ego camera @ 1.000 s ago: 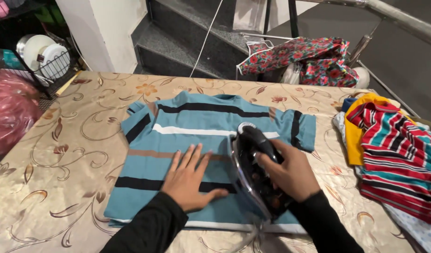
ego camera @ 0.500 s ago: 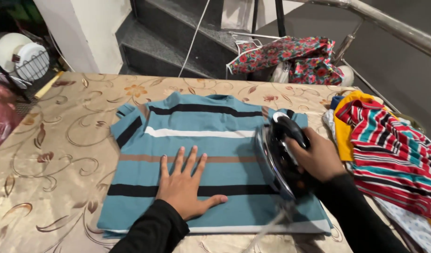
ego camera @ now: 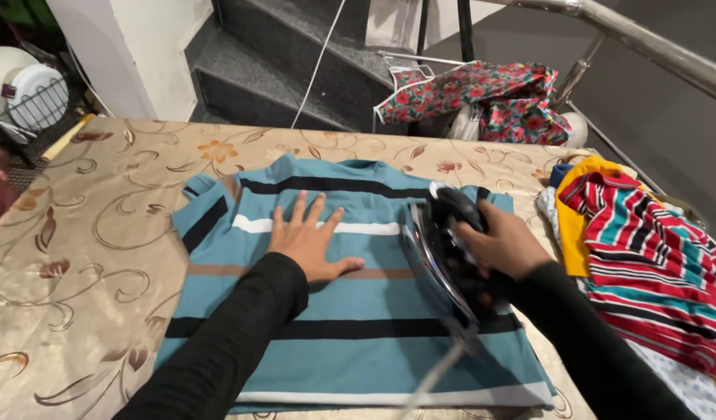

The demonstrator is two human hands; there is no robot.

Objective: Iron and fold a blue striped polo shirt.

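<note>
Hands, two, bare, in black sleeves. Right hand [ego camera: 504,245]: fingers wrapped together around the handle of a black iron [ego camera: 445,253], clamped on it. Iron's sole faces the left hand and rests on the cloth; its long axis runs from the person out toward the far edge of the table, nose pointing away. A blurred cord [ego camera: 435,373] trails from its heel back toward the person.

Left hand [ego camera: 307,237]: fingers apart, palm flat, holding nothing, pressed on a folded teal striped shirt [ego camera: 350,311]. The shirt lies directly under both hands, collar at the far side, hem nearest the person, stripes in black, white and brown running crosswise between the hands. The iron stands just beside the left hand's thumb, apart from it, on the shirt's right-hand part; the unpressed width of shirt lies from the iron toward the left hand, which is the nearer hand to it.

Beneath the shirt: a table cover [ego camera: 85,257], beige satin with scroll pattern. Beyond the right hand, outward: a pile of striped and yellow clothes [ego camera: 653,257]. Farther off, past both hands: floral cloth [ego camera: 482,97] heaped by dark steps [ego camera: 295,70]; a metal rail [ego camera: 653,43]; white plates in a wire rack [ego camera: 27,89] far beyond the left hand.
</note>
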